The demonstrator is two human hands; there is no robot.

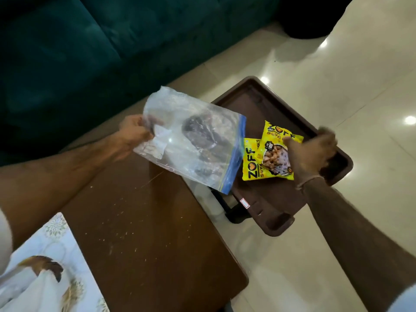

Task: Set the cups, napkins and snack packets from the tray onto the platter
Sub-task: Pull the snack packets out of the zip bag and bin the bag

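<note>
My left hand [135,131] grips a clear zip bag [191,140] with a blue seal strip and dark pieces inside, held in the air over the wooden table's far end. My right hand [313,154] holds a yellow snack packet [279,145] just above the dark brown tray [279,199], thumb on its front. A second yellow snack packet [253,163] lies partly under the first; whether my hand also holds it is unclear. At the bottom left lies a white patterned platter [51,242] with a white napkin [27,287] and a brown-edged item on it.
The brown wooden table [139,233] has crumbs scattered on it. The tray sits on a low dark stand to the table's right, above a glossy cream tiled floor [337,75]. A dark teal sofa [78,52] fills the upper left.
</note>
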